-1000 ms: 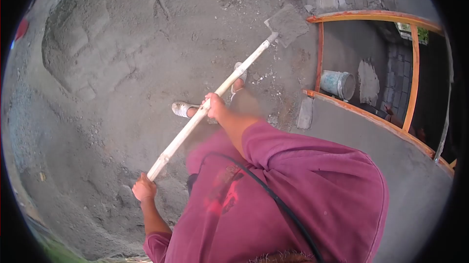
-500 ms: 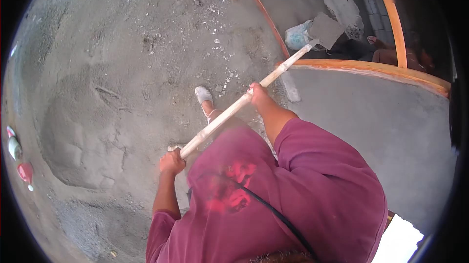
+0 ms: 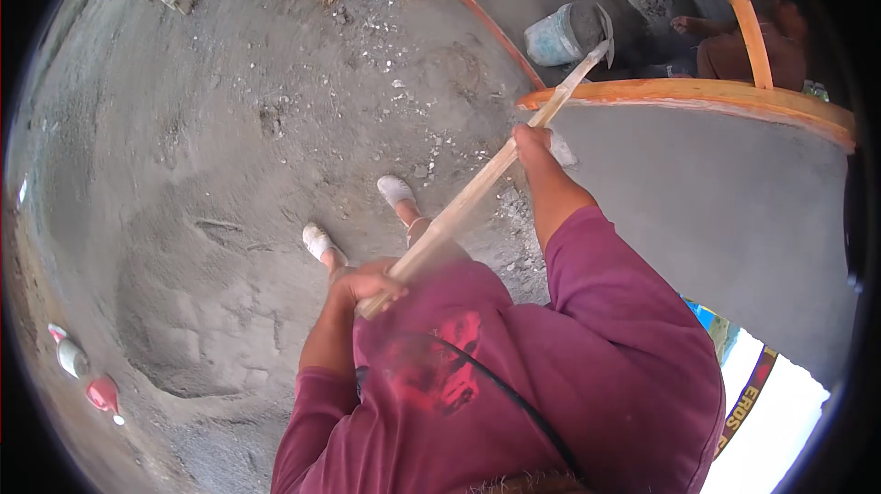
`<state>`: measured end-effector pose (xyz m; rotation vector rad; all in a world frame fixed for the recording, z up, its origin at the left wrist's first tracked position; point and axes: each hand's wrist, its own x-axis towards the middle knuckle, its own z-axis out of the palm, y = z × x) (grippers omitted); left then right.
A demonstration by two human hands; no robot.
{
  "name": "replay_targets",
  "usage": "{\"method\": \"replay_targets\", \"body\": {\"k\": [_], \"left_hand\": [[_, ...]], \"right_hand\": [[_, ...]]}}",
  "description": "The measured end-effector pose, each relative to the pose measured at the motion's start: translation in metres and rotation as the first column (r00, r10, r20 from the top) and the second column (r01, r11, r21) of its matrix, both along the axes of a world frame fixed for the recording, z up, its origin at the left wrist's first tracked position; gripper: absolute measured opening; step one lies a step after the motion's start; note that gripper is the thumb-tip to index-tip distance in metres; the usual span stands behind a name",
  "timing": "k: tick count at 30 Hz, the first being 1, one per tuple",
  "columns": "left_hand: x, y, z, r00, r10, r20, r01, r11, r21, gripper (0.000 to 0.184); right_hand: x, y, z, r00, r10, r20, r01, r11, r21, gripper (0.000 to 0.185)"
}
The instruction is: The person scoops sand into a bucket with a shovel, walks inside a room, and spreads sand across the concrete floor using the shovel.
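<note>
Diagonally, a long, pale wooden-handled shovel (image 3: 462, 206) reaches over an orange wooden frame (image 3: 679, 93), its grey blade (image 3: 608, 35) nearly edge-on at a bluish-white bucket's (image 3: 549, 38) mouth, left hand (image 3: 369, 286) and right hand (image 3: 532, 140) both wrapped around the handle.

Shovel blade (image 3: 607, 35): a second ago flat and laden over the ground, half a second ago level across the bucket (image 3: 552, 38), now tipped on edge at its rim; gray mix in the bucket's mouth uncovered. Left grip (image 3: 369, 284) rolled over, fingers now across the handle (image 3: 468, 200). Right grip (image 3: 532, 140) farther out, nearer the orange wooden frame (image 3: 679, 93). View swung: lettered strap (image 3: 748, 402) come in, lower right.
</note>
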<state>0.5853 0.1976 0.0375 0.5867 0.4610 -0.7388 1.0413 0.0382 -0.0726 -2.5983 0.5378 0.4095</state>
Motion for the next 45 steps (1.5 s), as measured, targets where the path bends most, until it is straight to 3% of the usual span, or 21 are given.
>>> {"method": "replay_targets", "body": {"k": [3, 4, 6, 7, 8, 10, 12, 13, 17, 20, 22, 25, 29, 30, 33, 35, 36, 38, 40, 42, 45], "left_hand": [[-0.047, 0.046, 0.011, 0.996, -0.012, 0.085, 0.006, 0.997, 0.072, 0.040], [-0.077, 0.064, 0.010, 0.994, -0.083, 0.069, 0.066, 0.973, 0.223, 0.048], [-0.143, 0.104, 0.023, 0.988, -0.147, 0.054, 0.100, 0.860, 0.500, 0.045], [-0.170, 0.128, 0.053, 0.976, -0.213, -0.044, 0.189, 0.735, 0.651, 0.043], [-0.208, 0.147, 0.068, 0.949, -0.251, -0.191, 0.309, 0.620, 0.721, 0.043], [-0.286, 0.176, 0.101, 0.885, -0.209, -0.417, 0.445, 0.110, 0.889, 0.039], [-0.328, 0.206, 0.167, 0.718, 0.017, -0.696, 0.687, -0.181, 0.704, 0.035], [-0.353, 0.217, 0.194, 0.713, 0.108, -0.693, 0.689, -0.292, 0.663, 0.029], [-0.394, 0.261, 0.315, 0.893, 0.143, -0.426, 0.343, -0.830, 0.440, 0.006], [-0.358, 0.268, 0.408, 0.884, 0.080, -0.461, 0.183, -0.966, 0.184, 0.007], [-0.340, 0.269, 0.452, 0.887, -0.063, -0.457, -0.060, -0.998, 0.021, 0.014], [-0.292, 0.243, 0.509, 0.825, -0.307, -0.475, -0.297, -0.950, 0.099, 0.013], [-0.225, 0.213, 0.553, 0.577, -0.726, -0.375, -0.643, -0.687, 0.339, 0.025], [-0.210, 0.212, 0.556, 0.531, -0.772, -0.349, -0.703, -0.631, 0.327, 0.033], [-0.152, 0.200, 0.572, 0.422, -0.901, -0.104, -0.806, -0.425, 0.413, 0.035], [-0.133, 0.203, 0.574, 0.590, -0.806, 0.044, -0.754, -0.532, 0.385, 0.057], [-0.121, 0.209, 0.581, 0.566, -0.824, 0.010, -0.769, -0.523, 0.368, 0.058], [-0.082, 0.207, 0.595, 0.565, -0.780, 0.269, -0.687, -0.264, 0.677, 0.055], [-0.058, 0.219, 0.595, 0.605, -0.670, 0.430, -0.662, -0.124, 0.739, 0.052], [-0.031, 0.224, 0.600, 0.610, -0.687, 0.394, -0.629, -0.118, 0.768, 0.048], [0.006, 0.212, 0.611, 0.608, -0.707, 0.360, -0.556, -0.056, 0.829, 0.044]], "right_hand": [[-0.074, 0.052, 0.062, 1.000, 0.021, 0.017, -0.021, 1.000, -0.012, 0.072], [-0.089, 0.045, 0.025, 0.994, 0.037, 0.101, -0.038, 0.999, 0.005, 0.064], [-0.148, 0.052, -0.006, 0.999, 0.034, 0.011, -0.036, 0.977, 0.212, 0.053], [-0.206, 0.087, 0.069, 0.994, 0.020, -0.104, 0.036, 0.859, 0.510, 0.042], [-0.239, 0.092, 0.039, 0.980, -0.008, -0.199, 0.133, 0.770, 0.624, 0.035], [-0.320, 0.130, 0.057, 0.812, -0.010, -0.583, 0.513, 0.488, 0.706, 0.025], [-0.383, 0.160, 0.032, 0.598, 0.167, -0.784, 0.713, 0.337, 0.615, 0.029], [-0.414, 0.176, 0.031, 0.473, 0.247, -0.846, 0.800, 0.282, 0.529, 0.036], [-0.494, 0.259, 0.093, 0.342, 0.320, -0.884, 0.874, 0.237, 0.424, 0.020], [-0.521, 0.286, 0.122, 0.287, 0.350, -0.892, 0.927, 0.134, 0.351, 0.018], [-0.523, 0.290, 0.133, 0.289, 0.435, -0.853, 0.941, 0.036, 0.338, 0.019], [-0.517, 0.280, 0.146, 0.255, 0.496, -0.830, 0.952, 0.024, 0.306, 0.019], [-0.494, 0.246, 0.138, 0.381, 0.566, -0.731, 0.903, -0.057, 0.426, 0.026], [-0.480, 0.232, 0.137, 0.331, 0.693, -0.640, 0.894, -0.014, 0.447, 0.028], [-0.428, 0.165, 0.133, 0.454, 0.735, -0.504, 0.700, 0.056, 0.712, 0.027], [-0.382, 0.096, 0.152, 0.665, 0.578, -0.473, 0.545, 0.057, 0.836, 0.026], [-0.364, 0.052, 0.162, 0.785, 0.441, -0.434, 0.475, 0.019, 0.880, 0.025], [-0.335, -0.048, 0.132, 0.881, 0.051, -0.470, 0.471, -0.029, 0.881, 0.026], [-0.328, -0.158, 0.112, 0.774, -0.387, -0.502, 0.472, -0.177, 0.864, 0.032], [-0.349, -0.278, 0.076, 0.648, -0.590, -0.482, 0.343, -0.338, 0.876, 0.036], [-0.420, -0.400, 0.070, 0.358, -0.806, -0.471, 0.406, -0.320, 0.856, 0.048]]}}
